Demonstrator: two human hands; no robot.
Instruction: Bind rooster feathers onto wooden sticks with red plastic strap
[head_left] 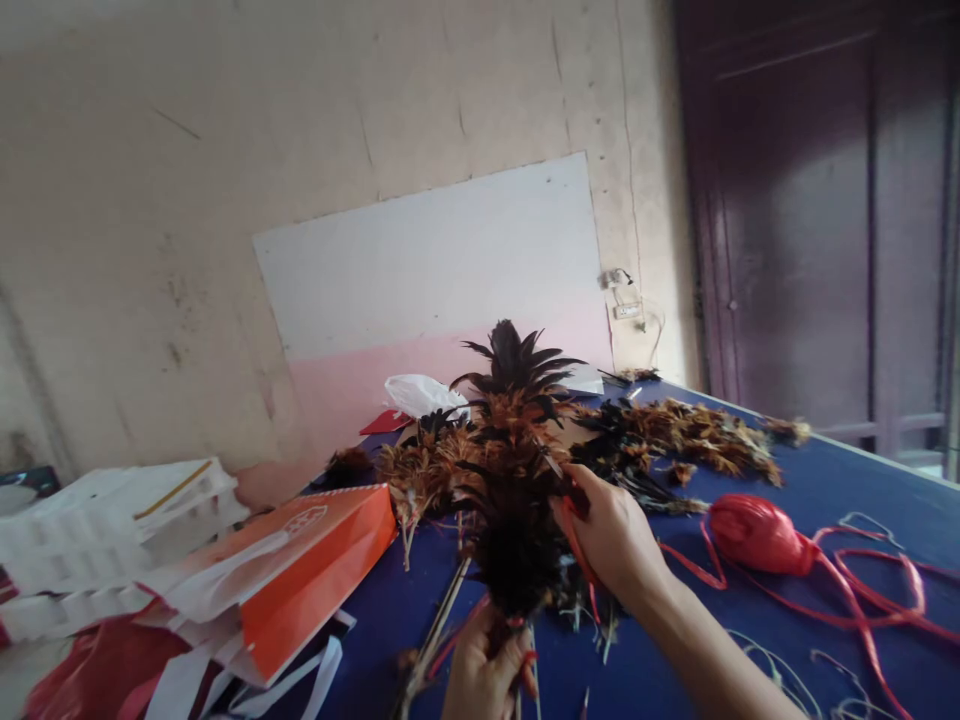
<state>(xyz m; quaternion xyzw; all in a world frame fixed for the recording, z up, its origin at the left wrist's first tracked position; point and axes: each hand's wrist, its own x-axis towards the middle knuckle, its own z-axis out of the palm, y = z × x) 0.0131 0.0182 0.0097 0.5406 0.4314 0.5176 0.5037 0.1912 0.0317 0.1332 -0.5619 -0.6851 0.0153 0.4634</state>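
A feather duster (517, 540) with dark and brown feathers stands upright in front of me. My left hand (487, 665) is closed around its base, where a bit of red string shows at the binding. My right hand (611, 535) is beside the feathers on the right, closed on what looks like a pair of scissors (553, 464). Its metal tip points into the feathers, and an orange-red strip hangs below the fingers. Behind the duster lie bunches of brown feathers (427, 460) on thin sticks.
More loose feathers (697, 440) cover the blue table (847, 490) at the back right. A red string ball (757, 535) trails loops on the right. An orange paper bag (322, 570) and white stacked trays (112, 530) are on the left. A white plastic bag (424, 393) lies behind.
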